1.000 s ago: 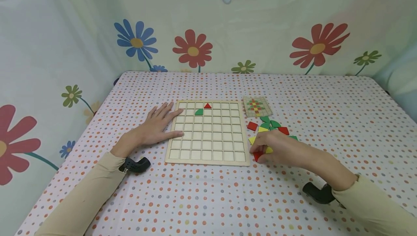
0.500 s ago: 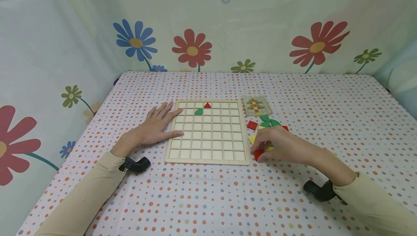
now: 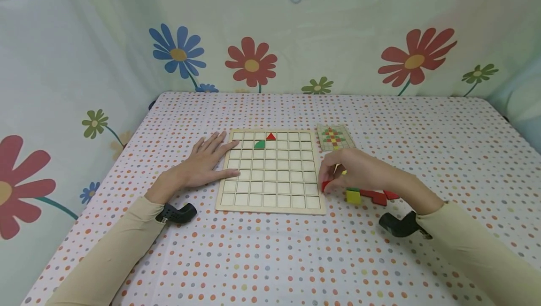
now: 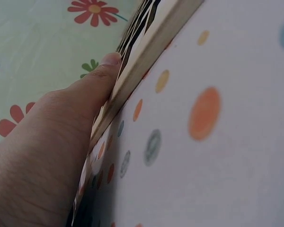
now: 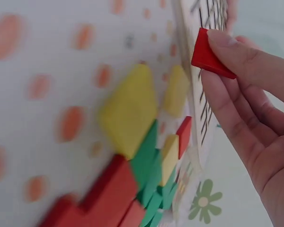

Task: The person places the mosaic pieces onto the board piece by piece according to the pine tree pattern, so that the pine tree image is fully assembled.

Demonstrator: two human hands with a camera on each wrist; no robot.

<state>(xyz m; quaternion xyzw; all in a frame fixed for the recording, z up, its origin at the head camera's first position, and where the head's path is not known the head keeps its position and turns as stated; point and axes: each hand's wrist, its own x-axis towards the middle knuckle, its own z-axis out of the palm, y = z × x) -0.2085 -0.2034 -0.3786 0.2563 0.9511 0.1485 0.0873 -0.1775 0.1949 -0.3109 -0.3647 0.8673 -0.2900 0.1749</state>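
Note:
My left hand [image 3: 204, 165] rests flat with spread fingers on the left edge of a wooden grid board [image 3: 270, 211]; its thumb lies on the rim in the left wrist view. A red triangle [image 3: 271, 136] sits in the board's top row, and a green quarter-round piece [image 3: 259, 144] lies one row below, to its left. At the board's right edge, my right hand [image 3: 351, 171] pinches a red square tile [image 5: 209, 56] between thumb and fingers, above the table. Part of the tile is covered by the thumb.
Loose pieces lie right of the board, partly hidden by my right hand: a yellow tile [image 3: 353, 197], a red tile [image 3: 379, 198], and green pieces [image 5: 151, 184]. Behind them lies a small pattern card [image 3: 336, 138]. A dotted cloth covers the table [image 3: 270, 259].
My right hand has lifted the red square tile from among the loose pieces and moved up and left to the board's right edge. The left hand stays in place.

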